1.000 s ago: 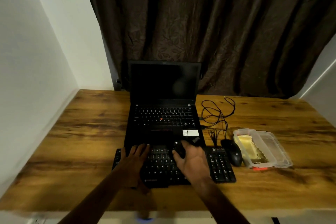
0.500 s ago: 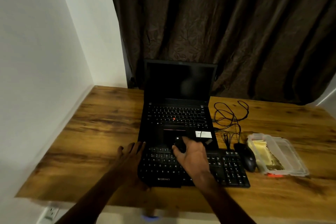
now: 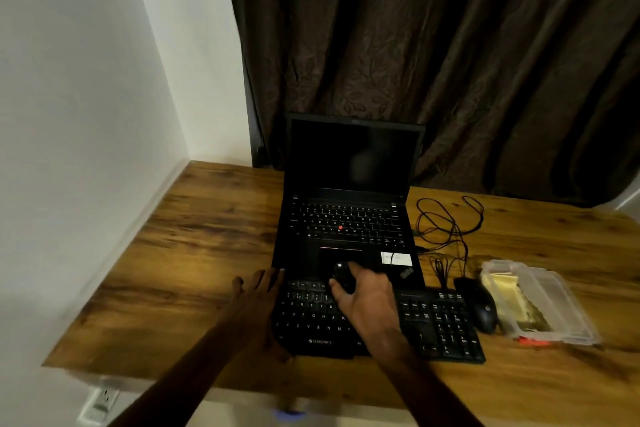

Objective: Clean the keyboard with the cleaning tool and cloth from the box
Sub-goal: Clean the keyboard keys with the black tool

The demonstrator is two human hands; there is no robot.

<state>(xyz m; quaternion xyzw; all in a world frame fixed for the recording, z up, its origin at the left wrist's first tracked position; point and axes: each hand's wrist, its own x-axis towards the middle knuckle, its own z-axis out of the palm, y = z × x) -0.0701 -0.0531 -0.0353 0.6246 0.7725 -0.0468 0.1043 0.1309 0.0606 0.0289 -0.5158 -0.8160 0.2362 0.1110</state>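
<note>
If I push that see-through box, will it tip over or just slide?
Probably slide: the clear plastic box lies low and flat on the wooden table, so tipping seems unlikely. Its walls look thin, so it is likely light. Pushed left, it might bump the mouse close beside it.

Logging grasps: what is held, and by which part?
The right hand grips a black cleaning tool by its lower part; the left hand holds nothing.

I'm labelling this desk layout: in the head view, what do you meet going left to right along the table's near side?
Left hand → right hand gripping the black cleaning tool → mouse → clear plastic box.
</note>
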